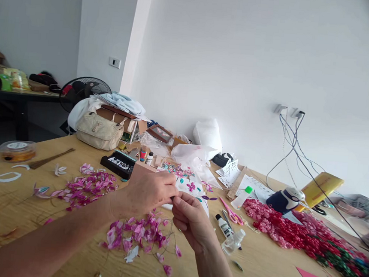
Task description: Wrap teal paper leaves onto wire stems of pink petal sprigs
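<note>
My left hand (149, 193) and my right hand (192, 219) meet at the fingertips over the middle of the table. Both are pinched together around something small and dark, too small to name. Just below them lies a pile of magenta petals (140, 234) with thin wires. Farther left, a second heap of pink petals (89, 188) is spread on the wood. Behind my fingers, a white sheet (183, 183) bears pink flowers and teal leaves. Close to my right hand lie a small white bottle with a black cap (224, 226) and a clear bottle (233, 243).
Pink scissors (232, 211), a green-capped bottle (242, 198) and red and green trimmings (292, 230) lie right. A black box (117, 163) and a beige bag (99, 131) stand behind left. Cables (292, 143) hang from the wall at right.
</note>
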